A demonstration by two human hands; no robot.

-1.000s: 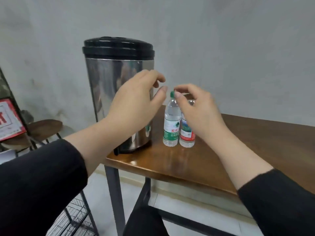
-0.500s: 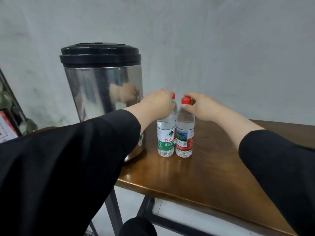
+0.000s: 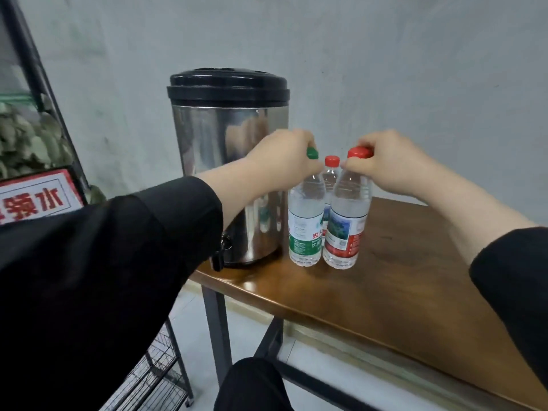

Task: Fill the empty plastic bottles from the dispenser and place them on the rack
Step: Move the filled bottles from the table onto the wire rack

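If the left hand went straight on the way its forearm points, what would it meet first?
Probably the small red-capped bottle behind the two gripped ones; the left hand already holds the green cap. Depth is unclear.

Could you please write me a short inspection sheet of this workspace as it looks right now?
Surface: brown wooden table, glossy.
Job's things: steel dispenser with black lid; green-cap bottle, red-cap bottle, a third bottle behind them; wire rack low left.
Clutter: nothing seen.
Hands: left hand grips the green cap; right hand grips the red cap.
Cables: nothing seen.
Surroundings: grey wall; red-bordered sign.
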